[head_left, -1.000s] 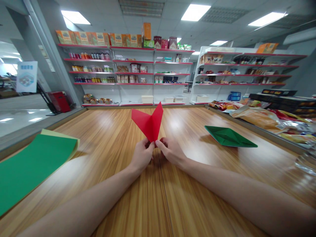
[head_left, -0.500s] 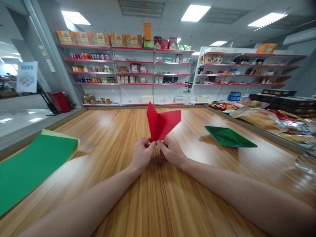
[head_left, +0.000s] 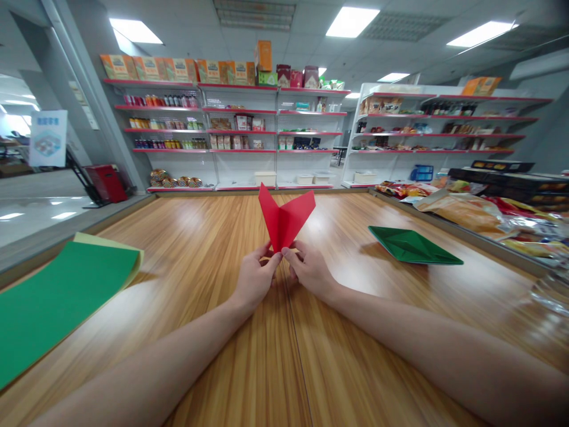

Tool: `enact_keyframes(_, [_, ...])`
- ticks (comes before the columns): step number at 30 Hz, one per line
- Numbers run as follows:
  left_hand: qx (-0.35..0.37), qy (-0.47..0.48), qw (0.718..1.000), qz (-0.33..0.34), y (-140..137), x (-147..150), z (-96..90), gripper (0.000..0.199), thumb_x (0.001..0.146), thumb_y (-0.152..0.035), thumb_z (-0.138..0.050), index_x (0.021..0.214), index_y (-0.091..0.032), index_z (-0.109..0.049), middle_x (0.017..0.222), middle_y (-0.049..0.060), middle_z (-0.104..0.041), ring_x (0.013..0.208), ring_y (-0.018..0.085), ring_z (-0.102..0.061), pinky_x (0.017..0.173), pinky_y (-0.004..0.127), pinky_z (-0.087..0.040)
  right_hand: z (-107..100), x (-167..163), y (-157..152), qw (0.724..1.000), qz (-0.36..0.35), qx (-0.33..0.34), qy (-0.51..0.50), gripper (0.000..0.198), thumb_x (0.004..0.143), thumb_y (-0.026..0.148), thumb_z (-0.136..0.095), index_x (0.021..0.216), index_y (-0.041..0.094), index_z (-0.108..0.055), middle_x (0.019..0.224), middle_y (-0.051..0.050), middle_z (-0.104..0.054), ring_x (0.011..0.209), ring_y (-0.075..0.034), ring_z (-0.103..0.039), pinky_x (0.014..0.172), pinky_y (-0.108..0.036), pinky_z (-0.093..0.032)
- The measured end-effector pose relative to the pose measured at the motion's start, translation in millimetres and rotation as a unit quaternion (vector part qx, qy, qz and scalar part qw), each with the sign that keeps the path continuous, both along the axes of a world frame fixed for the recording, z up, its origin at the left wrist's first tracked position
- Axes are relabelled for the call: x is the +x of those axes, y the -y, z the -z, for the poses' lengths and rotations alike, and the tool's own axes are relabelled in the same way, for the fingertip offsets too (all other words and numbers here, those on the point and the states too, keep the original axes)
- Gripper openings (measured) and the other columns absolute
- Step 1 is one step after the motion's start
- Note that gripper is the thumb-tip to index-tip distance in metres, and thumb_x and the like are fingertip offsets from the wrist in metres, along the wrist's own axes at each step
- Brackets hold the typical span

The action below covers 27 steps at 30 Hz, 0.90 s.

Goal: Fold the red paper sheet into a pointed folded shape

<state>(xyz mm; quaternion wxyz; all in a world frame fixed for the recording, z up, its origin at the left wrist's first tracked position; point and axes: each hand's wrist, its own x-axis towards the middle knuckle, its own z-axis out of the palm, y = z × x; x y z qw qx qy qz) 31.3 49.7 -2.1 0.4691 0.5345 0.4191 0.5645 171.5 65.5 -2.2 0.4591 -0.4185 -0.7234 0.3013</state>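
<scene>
Both hands pinch the lower point of a folded sheet of red paper [head_left: 291,219], held up above the middle of the wooden table. Two pointed flaps of it spread upward in a V, with a crease between them. My left hand [head_left: 258,273] is closed on the left side of the point, thumb toward me. Closed on the right side, my right hand [head_left: 310,268] has its thumb almost touching the other thumb. Fingers behind the paper are partly hidden. To the right lies a folded green paper piece [head_left: 413,246], apart from my hands.
A stack of green and pale yellow paper sheets [head_left: 66,296] lies at the left, one corner curling up. Packaged snacks [head_left: 471,216] line the right edge, near a clear transparent object [head_left: 553,293]. Stocked shelves [head_left: 242,131] stand beyond the wooden table [head_left: 195,237].
The red paper's right flap has swung up and inward, narrowing the V. The left flap's tip has shifted slightly left. Both hands have stayed nearly in place.
</scene>
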Motion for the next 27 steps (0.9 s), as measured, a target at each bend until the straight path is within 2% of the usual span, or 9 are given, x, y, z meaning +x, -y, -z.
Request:
enact_keyframes(4, [-0.010,0.019,1.000,-0.001,0.4,0.9,-0.8,0.063,0.073,-0.040,-0.069,0.126,-0.011,-0.052,0.058,-0.007,-0.052,0.036,0.005,-0.041,0.032,0.018,-0.031,2.4,0.6,-2.8,1.000,0.006,-0.007,0.001,0.029,0.091,0.045,-0.046,0.090,0.018,-0.056,0.047,0.004,-0.052,0.038,-0.010,-0.046,0.039,-0.020,-0.033])
enact_keyframes(9, [-0.019,0.032,0.999,0.000,-2.1,0.1,2.3,0.066,0.073,-0.040,-0.069,0.128,-0.011,-0.050,0.065,-0.004,-0.057,0.037,0.006,-0.043,0.031,0.018,-0.032,2.8,0.9,-3.2,1.000,-0.007,-0.009,-0.002,0.030,0.091,0.045,-0.044,0.088,0.018,-0.057,0.047,0.004,-0.053,0.040,-0.011,-0.049,0.041,-0.021,-0.035])
enact_keyframes(16, [-0.023,0.040,0.999,0.006,-4.9,-1.6,3.8,0.054,0.072,-0.039,-0.070,0.115,-0.009,-0.058,0.071,0.000,-0.063,0.037,0.006,-0.045,0.031,0.019,-0.034,2.5,0.4,-2.8,1.000,-0.009,-0.004,0.001,0.030,0.091,0.044,-0.046,0.088,0.017,-0.058,0.048,0.004,-0.053,0.041,-0.011,-0.049,0.042,-0.021,-0.035])
enact_keyframes(22, [-0.017,0.045,0.999,0.020,-4.3,-2.3,3.0,0.057,0.072,-0.041,-0.070,0.117,-0.009,-0.057,0.078,0.006,-0.069,0.036,0.007,-0.047,0.032,0.020,-0.034,3.0,0.5,-2.4,1.000,-0.006,-0.005,0.005,0.028,0.091,0.042,-0.046,0.091,0.017,-0.059,0.049,0.003,-0.054,0.041,-0.011,-0.049,0.042,-0.021,-0.036])
enact_keyframes(27, [-0.015,0.047,0.999,0.022,-4.4,-2.2,2.9,0.048,0.072,-0.043,-0.071,0.106,-0.009,-0.065,0.081,0.008,-0.071,0.036,0.005,-0.046,0.032,0.019,-0.030,2.6,0.6,-2.3,1.000,-0.009,0.004,0.017,0.030,0.093,0.039,-0.043,0.085,0.016,-0.060,0.047,0.003,-0.052,0.041,-0.011,-0.049,0.042,-0.021,-0.035])
